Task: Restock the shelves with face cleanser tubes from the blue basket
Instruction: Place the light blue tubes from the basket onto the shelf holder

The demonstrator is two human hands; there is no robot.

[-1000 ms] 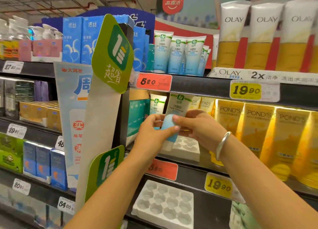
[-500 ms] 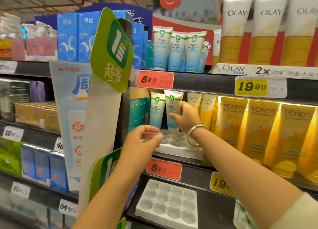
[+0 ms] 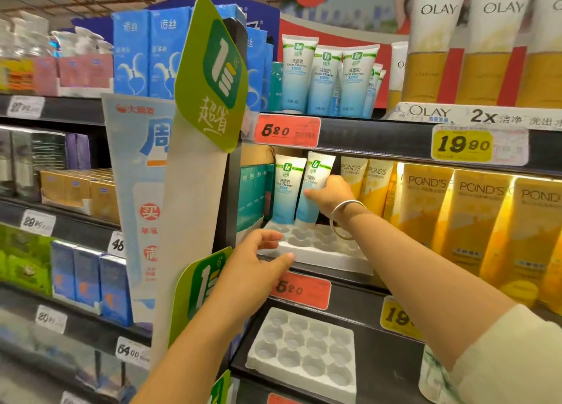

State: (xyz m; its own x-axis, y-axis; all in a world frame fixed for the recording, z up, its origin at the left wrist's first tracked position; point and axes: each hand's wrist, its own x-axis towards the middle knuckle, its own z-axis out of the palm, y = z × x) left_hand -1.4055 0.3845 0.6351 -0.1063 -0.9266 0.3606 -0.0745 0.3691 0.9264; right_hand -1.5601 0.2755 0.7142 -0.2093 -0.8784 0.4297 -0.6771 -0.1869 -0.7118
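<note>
White tray (image 3: 319, 256), left hand (image 3: 258, 262) perhaps nearer

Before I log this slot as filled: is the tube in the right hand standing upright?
Tilted. The tube leans right beside the upright tube; the right hand grips it.

Upper right: white-and-gold tubes (image 3: 438, 42) read "OLAY"; strip (image 3: 474, 116) below, "OLAY 2x". Yellow tag (image 3: 463, 144): "19.90". Red tags (image 3: 287, 131): "5.20". Centre: blue-white tubes (image 3: 287, 187), "Face Cleaner". Right: yellow tubes (image 3: 425, 209), "POND'S". Lower left tag (image 3: 130, 352): "64.00".
</note>
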